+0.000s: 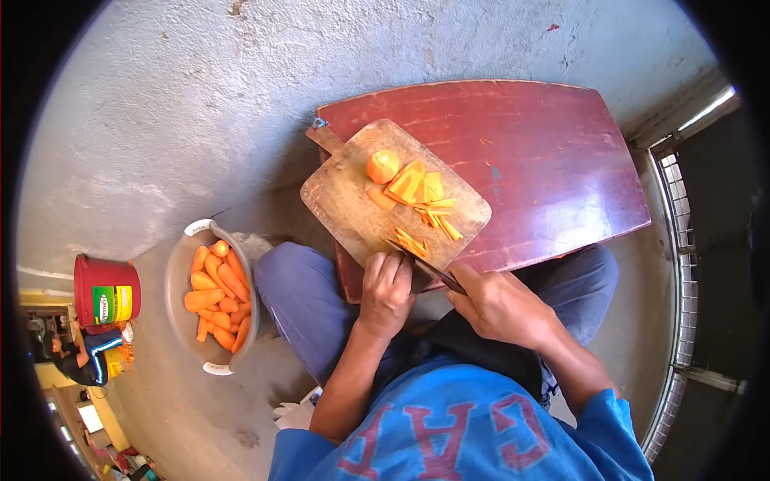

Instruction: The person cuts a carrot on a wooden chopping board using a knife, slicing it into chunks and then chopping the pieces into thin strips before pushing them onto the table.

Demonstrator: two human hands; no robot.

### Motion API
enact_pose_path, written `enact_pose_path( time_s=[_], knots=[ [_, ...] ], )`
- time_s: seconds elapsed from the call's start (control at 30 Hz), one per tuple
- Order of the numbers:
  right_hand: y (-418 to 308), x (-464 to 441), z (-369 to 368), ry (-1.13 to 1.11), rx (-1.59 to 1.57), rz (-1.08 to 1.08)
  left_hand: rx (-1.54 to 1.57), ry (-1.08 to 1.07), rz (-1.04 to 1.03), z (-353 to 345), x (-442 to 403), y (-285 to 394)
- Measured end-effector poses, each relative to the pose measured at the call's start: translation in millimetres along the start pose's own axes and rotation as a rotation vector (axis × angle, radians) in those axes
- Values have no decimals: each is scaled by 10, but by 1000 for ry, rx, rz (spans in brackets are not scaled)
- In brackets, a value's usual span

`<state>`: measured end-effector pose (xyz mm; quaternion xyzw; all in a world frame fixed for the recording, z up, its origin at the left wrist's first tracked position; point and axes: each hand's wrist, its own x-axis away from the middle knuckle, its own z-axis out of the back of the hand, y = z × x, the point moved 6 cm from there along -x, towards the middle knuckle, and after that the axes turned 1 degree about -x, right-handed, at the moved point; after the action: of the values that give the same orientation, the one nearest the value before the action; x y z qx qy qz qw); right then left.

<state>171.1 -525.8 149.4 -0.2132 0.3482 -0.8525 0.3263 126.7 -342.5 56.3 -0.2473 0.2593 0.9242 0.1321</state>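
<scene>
My right hand (497, 305) is wrapped round the handle of a knife (425, 265), whose blade points up and left over the near edge of a wooden cutting board (345, 200). My left hand (387, 290) is at the board's near edge, left of the blade, its fingers bent together; what they hold, if anything, is hidden. Cut carrot strips (412, 244) lie just beyond the blade. Farther up the board are more strips (441, 216), flat carrot slices (407, 183) and a thick carrot piece (382, 166).
The board rests on a red wooden table (545, 160) against a wall. Left of my knee, a grey basin (178, 297) holds several peeled carrots (220, 280). A red bucket (107, 290) stands farther left, near another person (88, 357). A metal grille is at the right.
</scene>
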Motion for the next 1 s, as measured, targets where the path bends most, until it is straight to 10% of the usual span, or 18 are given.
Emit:
enact_pose_path(
  time_s=[0.63, 1.0],
  knots=[
    [71, -1, 27, -10, 79, -39, 78, 57, 7, -10, -80, -82],
    [50, 105, -87, 70, -45, -16, 546, 444, 521, 265, 16, -476]
  ],
)
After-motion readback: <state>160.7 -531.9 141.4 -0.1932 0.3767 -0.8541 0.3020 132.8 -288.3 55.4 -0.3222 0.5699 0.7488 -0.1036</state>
